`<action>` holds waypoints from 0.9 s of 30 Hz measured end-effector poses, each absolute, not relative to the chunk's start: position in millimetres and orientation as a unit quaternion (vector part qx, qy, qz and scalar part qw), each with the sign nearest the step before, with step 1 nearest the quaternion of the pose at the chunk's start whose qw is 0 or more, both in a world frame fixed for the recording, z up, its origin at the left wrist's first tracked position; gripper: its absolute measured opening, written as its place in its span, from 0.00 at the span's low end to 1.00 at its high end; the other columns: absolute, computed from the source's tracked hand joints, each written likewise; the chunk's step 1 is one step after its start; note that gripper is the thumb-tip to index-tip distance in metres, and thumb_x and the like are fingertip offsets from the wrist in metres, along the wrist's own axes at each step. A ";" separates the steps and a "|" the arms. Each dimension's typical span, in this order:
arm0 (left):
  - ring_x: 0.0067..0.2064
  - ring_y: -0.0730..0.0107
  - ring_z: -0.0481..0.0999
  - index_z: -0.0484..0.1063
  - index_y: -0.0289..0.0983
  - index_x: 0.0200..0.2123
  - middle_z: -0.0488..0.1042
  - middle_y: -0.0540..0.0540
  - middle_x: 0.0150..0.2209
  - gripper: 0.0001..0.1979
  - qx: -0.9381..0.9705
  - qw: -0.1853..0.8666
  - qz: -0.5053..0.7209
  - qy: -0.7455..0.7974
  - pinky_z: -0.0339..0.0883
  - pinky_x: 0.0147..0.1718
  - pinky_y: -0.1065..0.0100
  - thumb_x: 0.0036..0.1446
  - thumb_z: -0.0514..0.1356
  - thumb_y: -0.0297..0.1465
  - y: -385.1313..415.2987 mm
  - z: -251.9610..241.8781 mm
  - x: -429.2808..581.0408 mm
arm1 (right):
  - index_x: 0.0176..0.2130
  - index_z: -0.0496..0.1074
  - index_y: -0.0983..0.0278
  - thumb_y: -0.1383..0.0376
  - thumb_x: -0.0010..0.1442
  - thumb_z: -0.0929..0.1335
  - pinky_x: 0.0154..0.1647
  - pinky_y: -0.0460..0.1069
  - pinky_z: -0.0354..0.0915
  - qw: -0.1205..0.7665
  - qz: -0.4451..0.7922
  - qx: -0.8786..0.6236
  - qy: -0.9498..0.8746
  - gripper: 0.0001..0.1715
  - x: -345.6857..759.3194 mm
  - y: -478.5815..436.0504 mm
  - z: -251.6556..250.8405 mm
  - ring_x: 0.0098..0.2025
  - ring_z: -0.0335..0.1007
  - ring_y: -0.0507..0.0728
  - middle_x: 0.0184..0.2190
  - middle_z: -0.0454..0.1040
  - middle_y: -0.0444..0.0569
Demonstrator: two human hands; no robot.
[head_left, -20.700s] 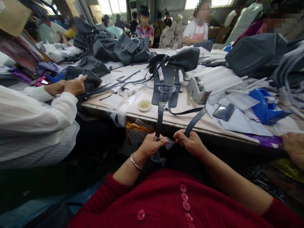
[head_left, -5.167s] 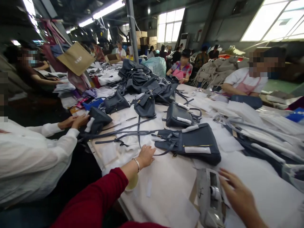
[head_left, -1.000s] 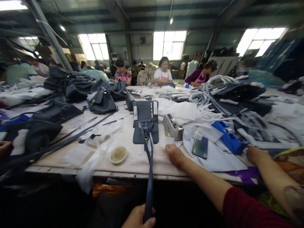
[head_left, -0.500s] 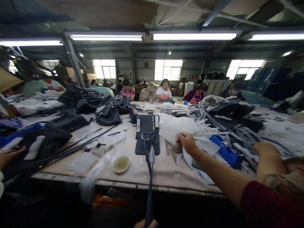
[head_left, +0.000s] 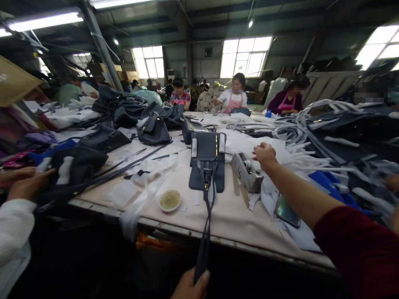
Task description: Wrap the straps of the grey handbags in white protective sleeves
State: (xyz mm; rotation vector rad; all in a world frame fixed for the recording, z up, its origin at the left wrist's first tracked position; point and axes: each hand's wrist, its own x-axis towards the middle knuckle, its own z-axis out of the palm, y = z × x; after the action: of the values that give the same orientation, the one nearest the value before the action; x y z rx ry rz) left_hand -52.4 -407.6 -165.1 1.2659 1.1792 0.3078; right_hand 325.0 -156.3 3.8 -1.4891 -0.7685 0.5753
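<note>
The dark strap point(head_left: 205, 243) runs from the navy handbag point(head_left: 208, 166), lying flat on the surface point(head_left: 224, 216), over the edge into the left hand point(head_left: 188, 286), whose fingers stay closed round its end. The right hand point(head_left: 264, 153), which half a second ago held a white sheet up, has sunk onto the pile of white sheets point(head_left: 243, 143) beyond the tape dispenser point(head_left: 247, 172). Whether it grips one cannot be told, and no sheet has reached the strap.

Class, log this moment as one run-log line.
left hand: grips strap | right hand: at white sheets | bag: flat on table
</note>
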 end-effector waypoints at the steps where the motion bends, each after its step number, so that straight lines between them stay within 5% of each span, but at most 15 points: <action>1: 0.32 0.64 0.74 0.75 0.33 0.37 0.74 0.45 0.28 0.29 0.572 0.610 0.148 0.529 0.67 0.32 0.66 0.59 0.52 0.54 -412.1 -165.6 -50.1 | 0.45 0.71 0.70 0.70 0.60 0.68 0.21 0.42 0.62 0.608 0.274 -0.658 -0.349 0.12 308.0 -178.4 -6.5 0.25 0.69 0.48 0.35 0.76 0.51; 4: 0.44 0.56 0.76 0.74 0.35 0.49 0.78 0.38 0.42 0.20 0.651 0.495 0.166 0.551 0.68 0.45 0.63 0.64 0.52 0.41 -427.5 -156.1 -46.7 | 0.37 0.75 0.70 0.67 0.55 0.70 0.17 0.44 0.64 0.522 0.368 -0.654 -0.406 0.09 245.1 -263.5 -48.9 0.23 0.72 0.53 0.28 0.77 0.51; 8: 0.57 0.53 0.71 0.57 0.32 0.66 0.69 0.32 0.58 0.28 0.733 0.316 0.074 0.598 0.64 0.55 0.59 0.62 0.49 0.26 -449.0 -141.6 -43.5 | 0.40 0.75 0.66 0.59 0.55 0.70 0.18 0.44 0.66 0.370 0.493 -0.628 -0.475 0.15 156.9 -367.6 -103.6 0.29 0.74 0.55 0.31 0.78 0.49; 12: 0.64 0.47 0.63 0.49 0.28 0.68 0.58 0.27 0.65 0.33 0.746 0.237 0.033 0.621 0.59 0.59 0.54 0.60 0.50 0.23 -470.6 -141.2 -40.5 | 0.43 0.73 0.65 0.57 0.53 0.71 0.20 0.44 0.66 0.407 0.565 -0.584 -0.418 0.20 101.2 -408.4 -120.7 0.29 0.74 0.54 0.31 0.78 0.47; 15: 0.66 0.44 0.57 0.48 0.28 0.69 0.53 0.26 0.67 0.38 0.745 0.297 0.120 0.586 0.54 0.63 0.52 0.56 0.57 0.26 -482.2 -140.1 -44.6 | 0.35 0.72 0.66 0.58 0.50 0.71 0.18 0.43 0.64 0.427 0.598 -0.572 -0.365 0.15 91.1 -413.5 -125.1 0.26 0.73 0.53 0.29 0.78 0.48; 17: 0.63 0.48 0.62 0.50 0.31 0.68 0.59 0.29 0.64 0.40 0.713 0.396 0.215 0.538 0.58 0.61 0.55 0.55 0.60 0.32 -483.5 -136.2 -49.3 | 0.32 0.72 0.67 0.59 0.50 0.70 0.17 0.42 0.63 0.438 0.608 -0.567 -0.343 0.13 94.3 -415.3 -131.1 0.25 0.73 0.52 0.29 0.78 0.50; 20: 0.46 0.57 0.75 0.61 0.36 0.62 0.72 0.36 0.50 0.32 0.553 0.629 0.276 0.471 0.71 0.45 0.58 0.58 0.59 0.44 -473.3 -129.0 -53.1 | 0.34 0.71 0.66 0.62 0.49 0.68 0.14 0.42 0.56 0.444 0.609 -0.574 -0.321 0.12 102.9 -419.4 -139.7 0.23 0.73 0.53 0.30 0.79 0.51; 22: 0.35 0.66 0.75 0.68 0.36 0.55 0.74 0.41 0.40 0.30 0.424 0.754 0.259 0.431 0.70 0.33 0.64 0.58 0.57 0.51 -461.0 -126.8 -51.4 | 0.37 0.70 0.65 0.63 0.50 0.67 0.13 0.43 0.55 0.435 0.583 -0.597 -0.340 0.13 107.3 -422.0 -141.0 0.21 0.72 0.54 0.32 0.80 0.51; 24: 0.29 0.71 0.71 0.72 0.35 0.48 0.72 0.45 0.34 0.30 0.350 0.803 0.251 0.412 0.68 0.29 0.68 0.53 0.60 0.54 -448.1 -127.9 -46.7 | 0.38 0.70 0.65 0.66 0.51 0.65 0.17 0.46 0.62 0.415 0.514 -0.634 -0.403 0.12 111.2 -424.5 -138.4 0.23 0.73 0.55 0.33 0.80 0.52; 27: 0.25 0.75 0.68 0.72 0.33 0.39 0.66 0.52 0.26 0.27 0.342 0.779 0.270 0.451 0.66 0.25 0.70 0.46 0.67 0.50 -434.2 -133.6 -38.2 | 0.40 0.72 0.66 0.71 0.51 0.63 0.38 0.53 0.71 0.368 0.327 -0.697 -0.522 0.16 120.4 -429.7 -132.1 0.37 0.77 0.61 0.38 0.80 0.55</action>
State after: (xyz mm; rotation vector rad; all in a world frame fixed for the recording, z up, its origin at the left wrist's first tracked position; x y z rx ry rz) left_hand -38.2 -434.2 -133.6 0.7390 0.9746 0.5842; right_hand 120.4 -429.7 -132.1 -1.7887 -1.3392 0.8392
